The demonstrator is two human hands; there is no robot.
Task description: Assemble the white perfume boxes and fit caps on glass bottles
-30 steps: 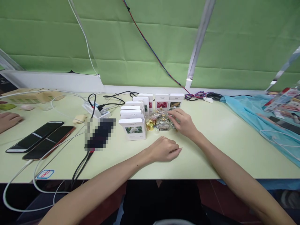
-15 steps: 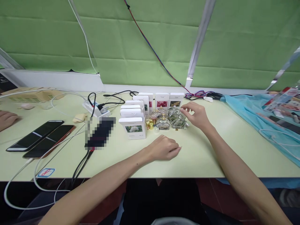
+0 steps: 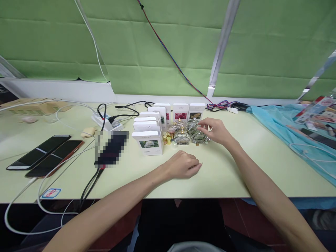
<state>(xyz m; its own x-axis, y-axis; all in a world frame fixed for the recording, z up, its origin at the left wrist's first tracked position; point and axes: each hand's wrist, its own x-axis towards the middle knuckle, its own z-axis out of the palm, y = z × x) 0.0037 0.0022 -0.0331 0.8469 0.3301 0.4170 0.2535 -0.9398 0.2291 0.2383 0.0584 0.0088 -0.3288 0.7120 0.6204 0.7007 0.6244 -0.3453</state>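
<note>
My left hand (image 3: 183, 165) rests on the table in a loose fist, with nothing visible in it. Among the clear glass perfume bottles, my right hand (image 3: 215, 130) has its bent fingertips pinched at the top of the right-hand perfume bottle (image 3: 198, 137); the fingers partly hide the contact. Beside it stand another perfume bottle (image 3: 181, 137) in front and one with pinkish contents (image 3: 172, 128) behind. Several gold caps (image 3: 168, 140) sit at the left of the bottles. White boxes with flower pictures, such as the front box (image 3: 148, 143), line the left and back.
Two phones (image 3: 42, 150) lie at the left, near a power strip (image 3: 110, 123) and loose cables. A blurred dark device (image 3: 112, 148) sits beside the boxes. Blue cloth (image 3: 278, 122) covers the table's right side. Behind is a green curtain (image 3: 162, 52).
My right hand has moved slightly left, and its fingertips are now closer over the right-hand bottles. My left hand stays in place. The other person's hand at the left edge has left the view.
</note>
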